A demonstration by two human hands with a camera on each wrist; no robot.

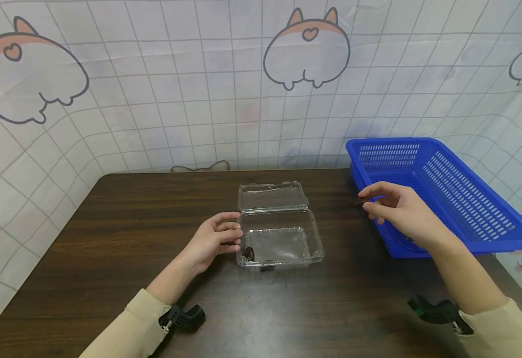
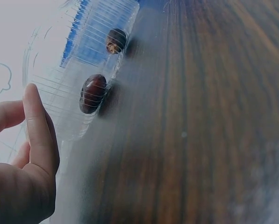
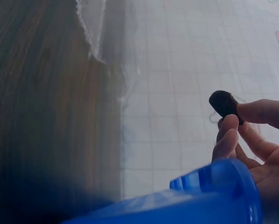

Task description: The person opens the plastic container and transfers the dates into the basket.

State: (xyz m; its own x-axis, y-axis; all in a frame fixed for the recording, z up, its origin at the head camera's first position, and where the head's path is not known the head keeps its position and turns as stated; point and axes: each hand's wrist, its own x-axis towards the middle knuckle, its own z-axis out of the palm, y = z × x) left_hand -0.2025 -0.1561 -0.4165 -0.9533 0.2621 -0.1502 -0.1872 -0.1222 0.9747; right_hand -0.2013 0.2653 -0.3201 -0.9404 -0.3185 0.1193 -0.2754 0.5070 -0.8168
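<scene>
A clear hinged plastic box (image 1: 283, 238) lies on the table with its lid (image 1: 272, 197) folded back, away from me. In its near left corner sits a brown date (image 1: 249, 254); the left wrist view shows one date (image 2: 92, 93) and a second date (image 2: 116, 41) through the wall. My left hand (image 1: 212, 239) touches the box's left side with loosely extended fingers. Between the thumb and fingertips of my right hand (image 1: 399, 209) is a dark date (image 3: 223, 103), held in the air at the blue basket's left rim, right of the box.
The blue plastic basket (image 1: 467, 204) with slotted walls stands at the right of the dark wooden table (image 1: 109, 238). Behind the table hangs a white checked cloth (image 1: 189, 99). A thin cable (image 1: 200, 168) runs along the table's back edge.
</scene>
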